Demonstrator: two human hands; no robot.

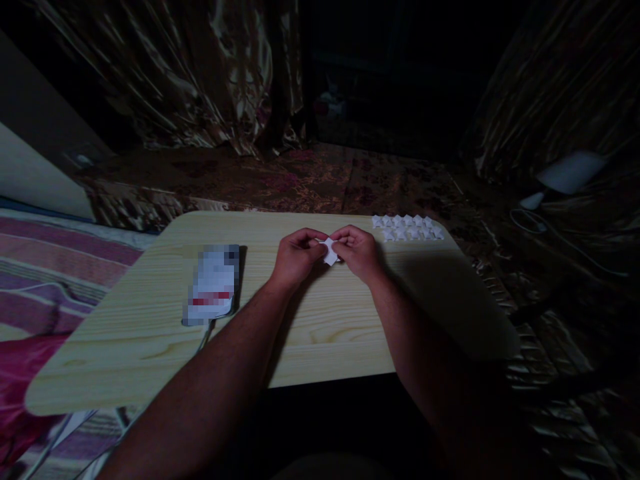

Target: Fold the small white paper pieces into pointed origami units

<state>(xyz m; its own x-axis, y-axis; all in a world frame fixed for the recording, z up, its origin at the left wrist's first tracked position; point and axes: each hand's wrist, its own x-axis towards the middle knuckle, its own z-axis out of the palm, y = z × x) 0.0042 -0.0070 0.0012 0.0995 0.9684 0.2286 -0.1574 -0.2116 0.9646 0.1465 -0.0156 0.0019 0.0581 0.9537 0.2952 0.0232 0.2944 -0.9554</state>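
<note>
A small folded white paper piece [329, 253] with pointed corners is pinched between both hands above the wooden table [320, 320]. My left hand [299, 255] grips its left side, thumb on the front face. On the opposite side my right hand [358, 251] pinches it in the same way, and the fingertips of the two hands nearly meet at its top. The fingers cover part of the paper, so its full shape is hidden. Several white folded paper stars [407, 227] lie in two rows at the table's far right, beyond my right hand.
A pixelated phone-like object [213, 283] lies on the table's left side, with a cable [204, 335] running toward the near edge. Striped bedding [65, 260] is at the left. Patterned curtains [225, 67] hang behind, and a white lamp [570, 172] stands at the right.
</note>
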